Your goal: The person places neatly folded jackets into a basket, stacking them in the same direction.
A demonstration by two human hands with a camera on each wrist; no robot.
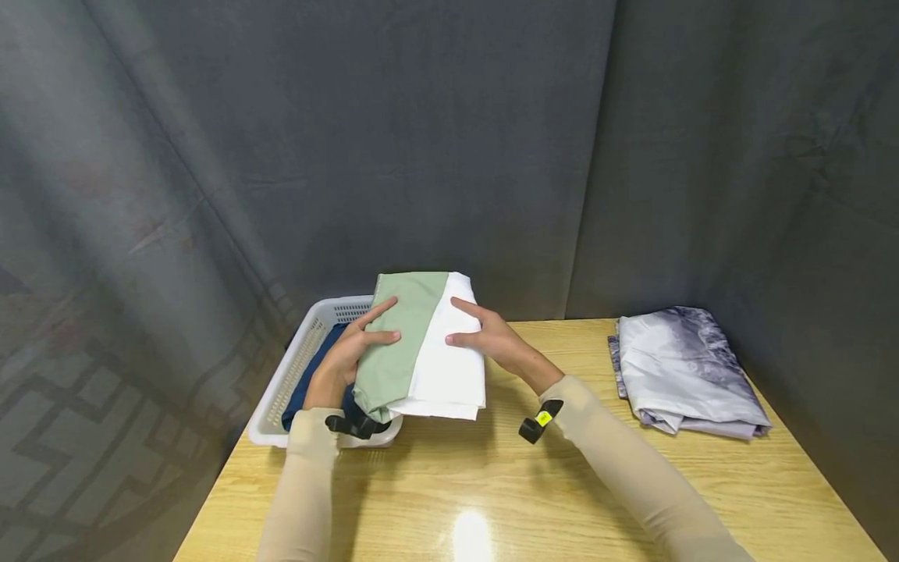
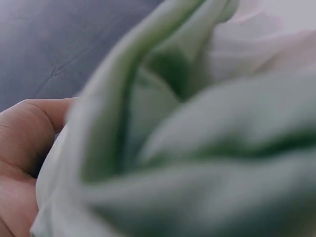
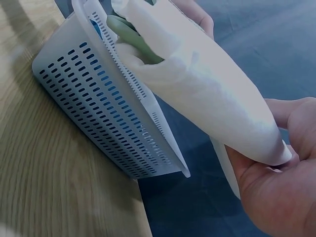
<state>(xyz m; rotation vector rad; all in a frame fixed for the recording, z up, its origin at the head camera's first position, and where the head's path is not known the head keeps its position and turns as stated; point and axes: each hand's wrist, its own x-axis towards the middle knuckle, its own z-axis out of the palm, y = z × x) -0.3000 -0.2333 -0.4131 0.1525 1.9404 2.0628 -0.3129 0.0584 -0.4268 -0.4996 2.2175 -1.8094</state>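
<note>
Dark curtain (image 1: 421, 156) behind, wooden table (image 1: 520, 492) below: folded cloth (image 1: 421, 359) aloft

I see it green and white, up off the wood, just by the basket (image 3: 101, 106). Left hand (image 1: 346, 357) pinches the green side, right hand (image 1: 499, 337) pinches the white. Light, soft and limp, I reckon, hardly fragile, perhaps slightly slippery; both side edges look the spots to grip, because those lower layers could slump apart.
</note>
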